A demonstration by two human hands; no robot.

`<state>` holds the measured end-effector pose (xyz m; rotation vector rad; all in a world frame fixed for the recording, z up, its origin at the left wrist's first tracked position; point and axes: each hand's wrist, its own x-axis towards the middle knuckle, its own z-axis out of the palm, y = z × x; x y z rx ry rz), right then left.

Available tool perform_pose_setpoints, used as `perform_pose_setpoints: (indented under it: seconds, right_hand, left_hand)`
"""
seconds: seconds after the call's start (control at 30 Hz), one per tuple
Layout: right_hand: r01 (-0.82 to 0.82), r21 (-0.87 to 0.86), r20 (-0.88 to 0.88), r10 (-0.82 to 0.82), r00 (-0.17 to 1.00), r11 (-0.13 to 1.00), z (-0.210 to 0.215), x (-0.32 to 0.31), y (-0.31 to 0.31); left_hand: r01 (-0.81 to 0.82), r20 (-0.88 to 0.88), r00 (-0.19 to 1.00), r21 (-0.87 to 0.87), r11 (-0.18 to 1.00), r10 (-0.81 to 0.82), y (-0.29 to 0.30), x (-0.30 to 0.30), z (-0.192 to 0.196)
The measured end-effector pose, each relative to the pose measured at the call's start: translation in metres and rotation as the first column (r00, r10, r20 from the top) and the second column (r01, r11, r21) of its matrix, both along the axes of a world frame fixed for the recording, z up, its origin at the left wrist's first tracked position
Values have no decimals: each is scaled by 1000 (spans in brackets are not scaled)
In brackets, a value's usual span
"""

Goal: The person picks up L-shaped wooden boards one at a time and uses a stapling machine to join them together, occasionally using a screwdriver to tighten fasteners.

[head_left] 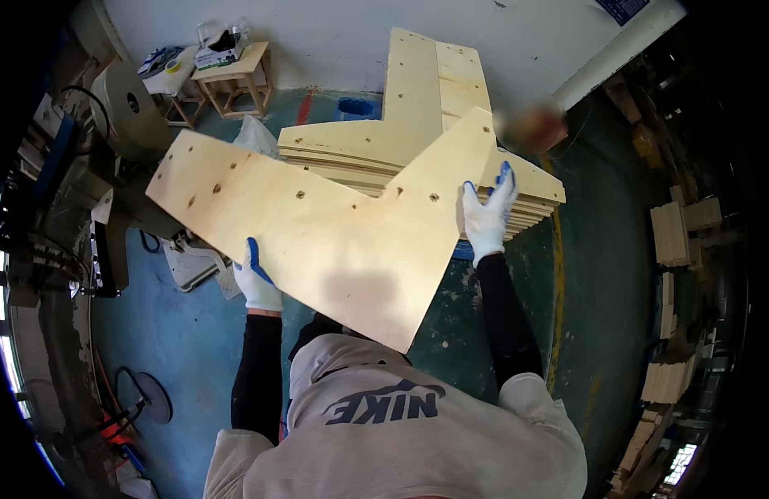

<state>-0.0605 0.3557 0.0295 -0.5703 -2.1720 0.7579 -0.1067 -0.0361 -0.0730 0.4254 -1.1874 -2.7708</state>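
I hold a large L-shaped plywood panel (pixel 334 233) with small drilled holes, level in front of my chest. My left hand (pixel 258 283), in a white glove with blue fingertips, grips its near left edge. My right hand (pixel 489 216), gloved the same way, grips its right edge. The panel's far corner overlaps a stack of similar L-shaped plywood panels (pixel 417 125) that lies just beyond it. The stack's front part is hidden under the held panel.
A machine with a round grey housing (pixel 126 100) stands at the left. A small wooden stool (pixel 234 79) with boxes sits by the white wall. Piles of wooden pieces (pixel 675 233) line the right side. The floor is blue-green concrete (pixel 185 333).
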Motion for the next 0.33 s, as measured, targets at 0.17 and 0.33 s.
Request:
perform_pose_setpoints:
  seconds: [0.17, 0.33]
  right_hand:
    - [-232, 165, 117, 215, 970, 958, 29, -13, 58]
    - [-341, -274, 349, 423, 836, 900, 13, -88, 125]
  left_hand:
    - [156, -194, 969, -1, 988, -153, 159, -90, 38]
    - [431, -204, 867, -147, 890, -454, 296, -162, 70]
